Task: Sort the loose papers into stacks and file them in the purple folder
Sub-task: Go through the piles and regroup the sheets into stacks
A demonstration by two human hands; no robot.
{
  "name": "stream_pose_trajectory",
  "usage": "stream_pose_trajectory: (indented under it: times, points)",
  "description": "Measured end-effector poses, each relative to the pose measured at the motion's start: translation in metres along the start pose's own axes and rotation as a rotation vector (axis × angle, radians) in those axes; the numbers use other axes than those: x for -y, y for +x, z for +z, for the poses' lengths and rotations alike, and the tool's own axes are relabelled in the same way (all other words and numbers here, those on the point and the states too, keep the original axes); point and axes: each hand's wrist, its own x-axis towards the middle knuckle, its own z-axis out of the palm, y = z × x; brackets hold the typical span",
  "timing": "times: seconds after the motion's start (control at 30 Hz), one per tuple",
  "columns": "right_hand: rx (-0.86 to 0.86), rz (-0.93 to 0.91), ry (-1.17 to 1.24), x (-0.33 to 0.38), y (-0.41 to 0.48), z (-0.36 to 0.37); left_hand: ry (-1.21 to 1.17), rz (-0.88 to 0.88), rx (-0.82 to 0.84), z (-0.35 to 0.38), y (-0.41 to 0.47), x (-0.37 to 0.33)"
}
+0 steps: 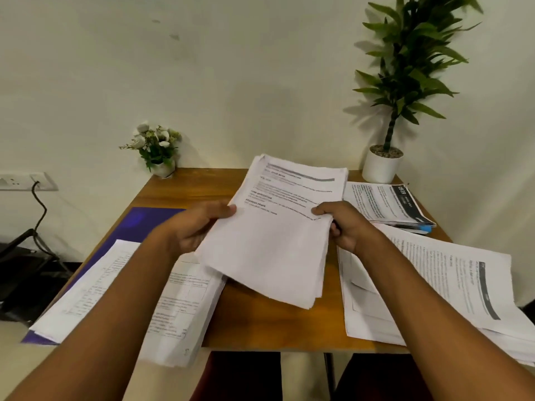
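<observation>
Both hands are holding a thick sheaf of white printed papers point(278, 235) above the brown wooden worktop point(260, 322). The left hand point(199, 224) is pinching its left edge, thumb on top, and the right hand point(344, 224) is clasping the right edge, each grip grasping the sheaf. The flat purple folder point(144, 224) is lying at the left, partly covered by a spread pile of white forms point(130, 296). Two more printed piles are sitting on the right, one near point(434, 285), one far point(388, 204)

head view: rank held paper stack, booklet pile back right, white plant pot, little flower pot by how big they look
1. held paper stack (nearest, so inflated)
2. booklet pile
3. white plant pot
4. little flower pot
</observation>
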Motion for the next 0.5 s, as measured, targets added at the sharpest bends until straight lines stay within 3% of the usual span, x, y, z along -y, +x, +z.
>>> stream_pose_trajectory:
  times: [0.13, 0.33, 0.5]
  points:
    - [-0.083, 0.01, 0.232, -0.021, 0.018, 0.035, -0.312, 0.129, -0.081, -0.038, -0.007, 0.002]
    - [-0.026, 0.062, 0.465, -0.047, 0.038, 0.113, -0.249, 0.214, -0.197, -0.072, -0.003, 0.025]
    - [0.008, 0.027, 0.431, -0.07, 0.061, 0.162, -0.068, 0.198, -0.495, -0.114, 0.018, 0.017]
